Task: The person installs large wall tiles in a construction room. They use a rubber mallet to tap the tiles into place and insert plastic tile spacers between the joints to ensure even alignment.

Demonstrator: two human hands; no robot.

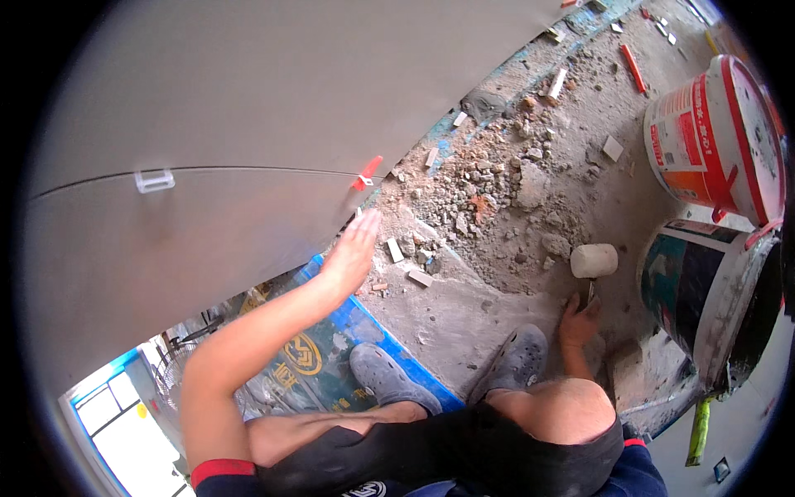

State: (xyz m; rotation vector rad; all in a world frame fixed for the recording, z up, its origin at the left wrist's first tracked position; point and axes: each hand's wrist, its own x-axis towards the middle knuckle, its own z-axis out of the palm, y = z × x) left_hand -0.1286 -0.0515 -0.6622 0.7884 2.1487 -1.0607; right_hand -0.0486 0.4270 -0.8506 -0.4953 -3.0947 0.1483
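Note:
My left hand [351, 255] reaches forward with its fingers stretched out together, at the edge of a large grey tile [215, 240]. Just beyond the fingertips, a red wedge [365, 176] sits at the seam between this tile and the grey tile above it [273, 83]. A clear plastic clip [155, 180] straddles the same seam farther left. Low on the right, my right hand [578, 322] is closed around the handle of a mallet with a white head [594, 260]. The mallet is close to the floor, beside the rubble.
Broken rubble [497, 182] and small tile pieces [420, 278] litter the floor. Two buckets stand at the right, one white and red [675, 141], one dark and dirty [687, 290]. A green printed sheet with a blue edge [323, 356] lies under my left shoe [389, 377].

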